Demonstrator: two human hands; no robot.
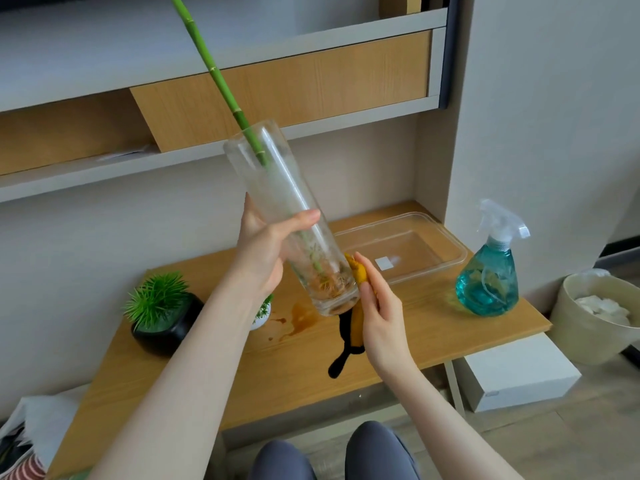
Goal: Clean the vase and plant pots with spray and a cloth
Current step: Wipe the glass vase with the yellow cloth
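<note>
Glass vase (284,216), tall clear cylinder w/ a bamboo stalk (204,60) in it, is held tilted above the wooden desk (433,327): left hand (266,254) wraps its middle, right hand (377,306) pinches a mustard cloth (358,275) against its base. Wiping underway; upper glass looks hazy, maybe residue. Black pot (166,327) and white pot (261,318) seem untouched, brown spill (301,317) remains. Blue spray bottle (488,268) stands farther right.

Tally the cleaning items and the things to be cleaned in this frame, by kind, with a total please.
Glass vase, held tilted in the left hand: 1
Plant pots: 2, the black pot and the white pot, mostly hidden behind the left arm
Spray bottle: 1
Cloth, yellow and black, in the right hand: 1
Total: 5
</note>
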